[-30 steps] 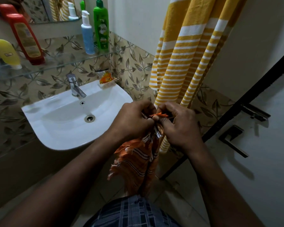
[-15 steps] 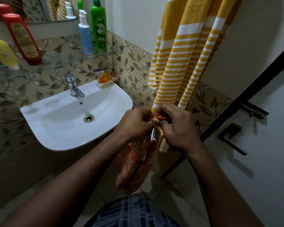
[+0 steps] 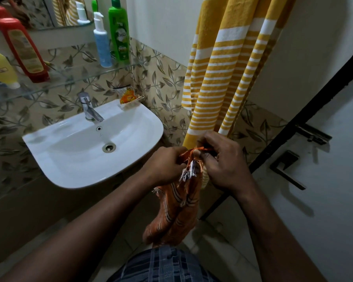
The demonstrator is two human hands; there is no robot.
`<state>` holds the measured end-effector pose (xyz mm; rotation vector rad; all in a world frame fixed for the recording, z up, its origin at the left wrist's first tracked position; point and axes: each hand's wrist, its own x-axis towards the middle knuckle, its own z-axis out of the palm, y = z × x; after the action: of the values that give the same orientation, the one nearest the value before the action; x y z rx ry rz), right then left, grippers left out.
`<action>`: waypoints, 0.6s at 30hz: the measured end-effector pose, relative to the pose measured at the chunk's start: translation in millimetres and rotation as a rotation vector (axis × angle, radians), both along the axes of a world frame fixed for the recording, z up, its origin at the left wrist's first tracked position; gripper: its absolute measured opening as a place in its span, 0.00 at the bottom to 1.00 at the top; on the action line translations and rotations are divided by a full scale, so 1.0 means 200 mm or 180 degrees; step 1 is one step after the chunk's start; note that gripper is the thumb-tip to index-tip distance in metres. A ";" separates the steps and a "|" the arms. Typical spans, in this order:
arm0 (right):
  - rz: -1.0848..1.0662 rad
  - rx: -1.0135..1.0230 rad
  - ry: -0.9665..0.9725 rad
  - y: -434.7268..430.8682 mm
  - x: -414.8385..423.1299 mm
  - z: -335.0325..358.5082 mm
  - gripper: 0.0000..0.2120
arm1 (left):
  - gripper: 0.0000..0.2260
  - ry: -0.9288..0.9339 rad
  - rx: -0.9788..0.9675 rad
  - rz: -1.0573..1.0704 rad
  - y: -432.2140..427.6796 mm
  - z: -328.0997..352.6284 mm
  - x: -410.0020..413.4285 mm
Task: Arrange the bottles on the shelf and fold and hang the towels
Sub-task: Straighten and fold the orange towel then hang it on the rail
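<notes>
The left hand (image 3: 163,167) and right hand (image 3: 224,163) still pinched the top edge of the orange towel (image 3: 175,210), just before the hanging yellow striped towel (image 3: 222,68). A second earlier the cloth flared leftward; now it hung narrower, doubled. The green bottle (image 3: 119,33) stayed at the glass shelf's (image 3: 80,77) right end.

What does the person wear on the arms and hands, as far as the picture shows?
Nothing: the left hand and right hand are bare, without gloves, and no sleeve or watch shows above them. Lower down is a dark blue checked garment.
</notes>
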<state>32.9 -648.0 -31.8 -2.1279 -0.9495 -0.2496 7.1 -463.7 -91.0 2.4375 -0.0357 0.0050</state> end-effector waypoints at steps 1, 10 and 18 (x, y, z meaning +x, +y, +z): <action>0.0026 0.0007 -0.0004 0.00 0.00 0.00 0.07 | 0.04 -0.0034 -0.0006 0.0052 0.00 -0.02 0.00; -0.0783 0.0621 0.0124 -0.12 0.07 -0.01 0.03 | 0.06 0.0694 0.0497 0.0740 0.15 -0.25 -0.03; -0.1369 0.0754 -0.0003 -0.25 0.15 -0.03 0.04 | 0.06 0.1149 0.0428 0.1127 0.31 -0.41 -0.11</action>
<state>63.0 -698.5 -38.1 -2.0866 -0.4263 -0.5481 -14.0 -401.1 -173.3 2.5092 0.5715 -0.2858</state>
